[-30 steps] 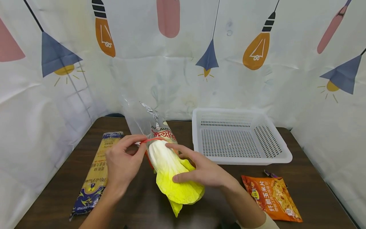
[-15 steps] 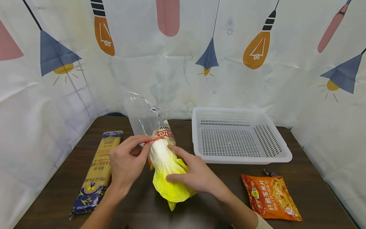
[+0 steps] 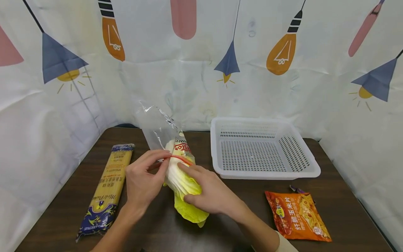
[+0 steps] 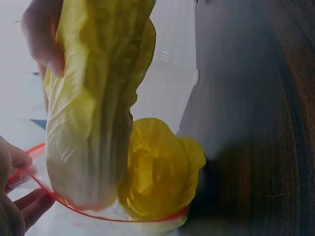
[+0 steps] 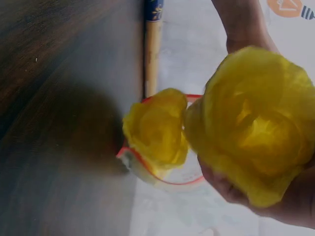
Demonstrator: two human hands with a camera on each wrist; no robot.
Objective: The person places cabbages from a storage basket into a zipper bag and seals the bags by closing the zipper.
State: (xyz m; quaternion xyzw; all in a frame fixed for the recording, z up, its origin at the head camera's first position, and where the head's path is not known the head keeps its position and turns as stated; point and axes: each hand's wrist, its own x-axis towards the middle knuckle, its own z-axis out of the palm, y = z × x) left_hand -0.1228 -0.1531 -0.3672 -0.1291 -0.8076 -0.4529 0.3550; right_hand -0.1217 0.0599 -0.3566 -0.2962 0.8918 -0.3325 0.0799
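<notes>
A pale cabbage [image 3: 189,208] with yellow-green leaves is gripped by my right hand [image 3: 209,189], its white base pointing down into the mouth of a clear plastic bag [image 3: 152,122]. Along the bag's opening runs a red strip [image 4: 108,219]. The thumb and fingers of my left hand [image 3: 145,178] pinch that strip and hold the mouth apart. A second yellow cabbage [image 4: 160,172] is inside the bag beside the held one, its leafy top sticking out. Red lettering and a foil-like edge show on the bag's far part.
To the left lies a long spaghetti packet [image 3: 107,189]. A white perforated basket [image 3: 266,175] stands at the back right. In front of it is an orange snack bag [image 3: 297,217], with a small purple wrapper [image 3: 297,190] behind. A printed cloth [image 3: 189,80] hangs beyond the dark table [image 3: 245,231].
The held cabbage has moved further into the bag, its white base now past the red strip. Both hands have shifted slightly and kept their holds. The bag's mouth has widened.
</notes>
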